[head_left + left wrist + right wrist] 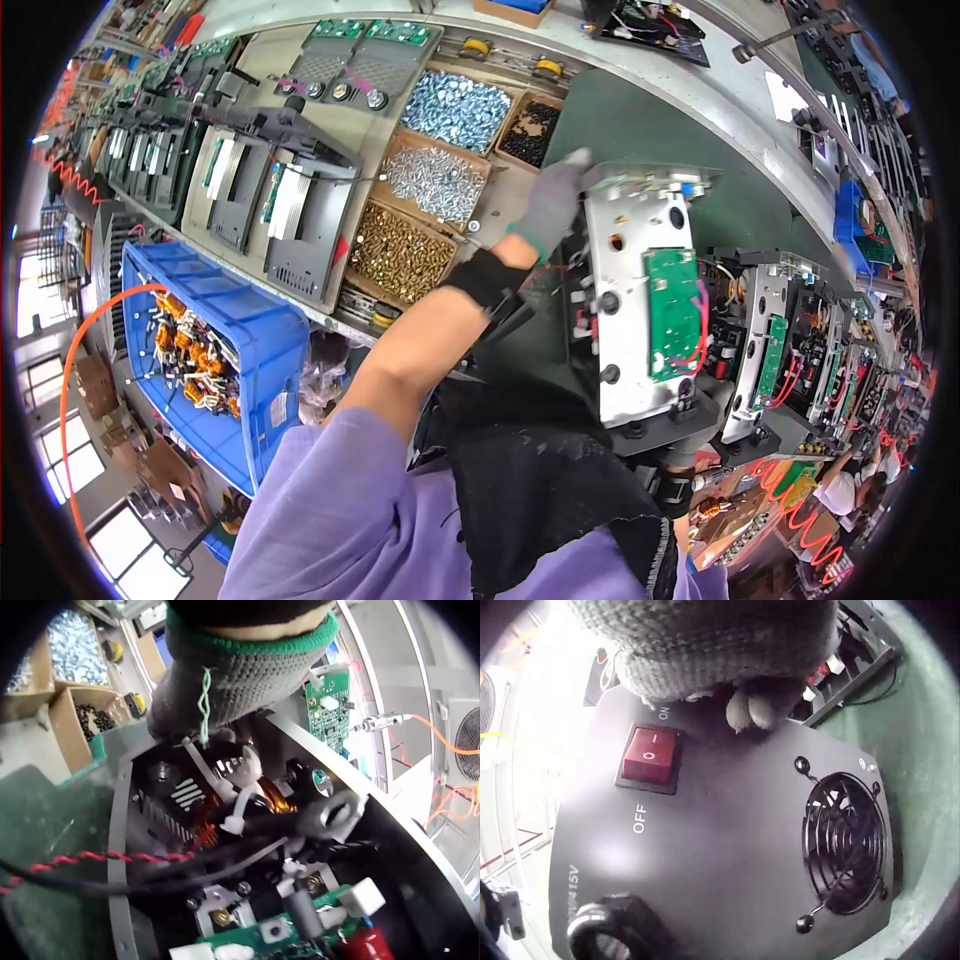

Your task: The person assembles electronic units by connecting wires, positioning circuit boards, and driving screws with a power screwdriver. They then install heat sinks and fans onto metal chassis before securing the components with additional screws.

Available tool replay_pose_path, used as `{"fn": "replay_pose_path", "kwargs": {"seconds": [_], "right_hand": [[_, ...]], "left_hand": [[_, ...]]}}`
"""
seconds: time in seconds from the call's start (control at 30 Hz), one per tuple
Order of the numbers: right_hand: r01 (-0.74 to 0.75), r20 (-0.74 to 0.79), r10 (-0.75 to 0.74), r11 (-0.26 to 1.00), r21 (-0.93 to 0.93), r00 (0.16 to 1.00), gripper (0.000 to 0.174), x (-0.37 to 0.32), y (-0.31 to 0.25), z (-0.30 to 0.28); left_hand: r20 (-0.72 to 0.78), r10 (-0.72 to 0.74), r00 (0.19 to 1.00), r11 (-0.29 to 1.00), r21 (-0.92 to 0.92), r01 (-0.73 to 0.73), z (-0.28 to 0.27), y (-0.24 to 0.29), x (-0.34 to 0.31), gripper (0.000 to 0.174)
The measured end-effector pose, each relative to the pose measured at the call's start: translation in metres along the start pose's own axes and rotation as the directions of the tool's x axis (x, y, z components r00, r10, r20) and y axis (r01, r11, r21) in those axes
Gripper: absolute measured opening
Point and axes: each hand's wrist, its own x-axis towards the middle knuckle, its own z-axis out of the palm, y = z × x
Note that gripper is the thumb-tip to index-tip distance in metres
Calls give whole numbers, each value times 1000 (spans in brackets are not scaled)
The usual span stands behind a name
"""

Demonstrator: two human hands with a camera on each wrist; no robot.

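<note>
An open machine chassis (640, 310), with a metal plate and green circuit board (672, 315) on its side, stands tilted in front of me. My gloved left hand (550, 205) grips its far end; in the left wrist view the glove (232, 686) covers the edge above a copper coil (277, 799) and white cable ties, its fingertips hidden. My right hand (712, 395), mostly behind the chassis in the head view, holds the near end. In the right wrist view its fingertips (750, 712) curl over the panel (727, 825) between a red power switch (650, 755) and a fan grille (845, 842).
Boxes of silver screws (435, 182), brass-coloured fasteners (400, 250) and black screws (530, 132) stand to the left. A blue crate (275, 330) holds orange coils. More part-built chassis (765, 350) line the right, and grey panels (300, 230) lie at the left.
</note>
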Motion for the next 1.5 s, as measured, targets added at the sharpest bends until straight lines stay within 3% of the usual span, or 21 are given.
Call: {"fn": "replay_pose_path", "kwargs": {"seconds": [0.03, 0.13, 0.2, 0.27, 0.33, 0.37, 0.4, 0.47, 0.5, 0.6, 0.67, 0.8, 0.97, 1.07, 1.2, 1.27, 1.3, 1.33, 1.4, 1.47, 1.5], "right_hand": [[97, 77, -73, 917, -387, 994, 14, 6, -6, -5], [-141, 82, 166, 959, -247, 983, 24, 5, -47, 9], [-300, -106, 311, 948, 106, 944, 34, -1, -62, 26], [-274, -119, 283, 958, 89, 952, 33, -4, -64, 15], [76, -13, -97, 851, -520, 995, 34, -6, -66, 5], [232, 111, -277, 456, -859, 955, 35, -13, -83, 14], [-3, -202, -110, 871, -492, 973, 28, -20, -102, 44], [365, -82, -474, 768, -526, 877, 26, -28, -104, 57], [504, 148, -527, 637, -584, 837, 26, -31, -119, 61], [810, 736, -344, 316, -494, 583, 33, -27, -159, 83], [819, 814, -176, 290, -494, 553, 31, -33, -159, 107], [753, 764, -102, 293, -589, 637, 28, -35, -131, 90], [680, 698, -38, 265, -683, 715, 29, -23, -136, 50], [650, 668, -1, 234, -723, 744, 37, -9, -145, 10], [565, 563, -59, 133, -814, 825, 31, 4, -143, -46], [515, 505, -99, 174, -840, 857, 22, 12, -134, -79], [566, 545, -153, 200, -800, 824, 23, 20, -126, -103], [540, 537, -87, 254, -803, 839, 28, 26, -122, -124], [536, 539, -68, -53, -842, 840, 31, 30, -118, -143], [568, 563, -186, -27, -822, 805, 29, 36, -123, -128], [600, 585, -201, 15, -800, 786, 31, 41, -119, -127]], "left_hand": [[-8, -31, 1000, 994, 104, 31, 3, 6, 6, 40], [66, 3, 998, 982, 186, -15, -7, 31, 3, 34], [-276, 163, 947, 941, 332, -66, -17, 27, -19, 30], [-301, -228, 926, 974, -85, 212, -28, 33, -47, 23], [-7, 260, 966, 812, 542, -215, -36, 15, -65, 26], [95, 319, 943, 710, 635, -304, -33, 16, -67, 33], [101, 309, 946, 687, 664, -295, -26, 13, -66, 35], [263, 438, 860, 490, 732, -474, -32, -28, -52, 45], [268, 351, 897, 520, 741, -425, -29, -32, -49, 50], [228, 217, 949, 685, 657, -315, -15, -50, -43, 49], [178, 171, 969, 793, 559, -243, -9, -68, -37, 50], [120, -12, 993, 987, 158, -7, 10, -78, -35, 57], [32, 118, 993, 955, 272, -122, 48, -118, -43, 54], [339, 104, 935, 688, 654, -314, 118, -119, -69, 49], [400, -82, 913, 824, 542, -163, 173, -47, -88, 49], [521, -16, 853, 791, 529, -308, 166, -42, -108, 48], [533, -192, 824, 824, 544, -159, 151, -8, -116, 49], [466, -202, 861, 783, 605, -144, 133, 0, -125, 48], [361, 11, 932, 704, 660, -264, 70, -10, -131, 44], [29, 160, 987, 503, 858, -107, -28, -29, -130, 41], [-199, 33, 979, 209, 960, 188, -71, 4, -133, 52]]}}
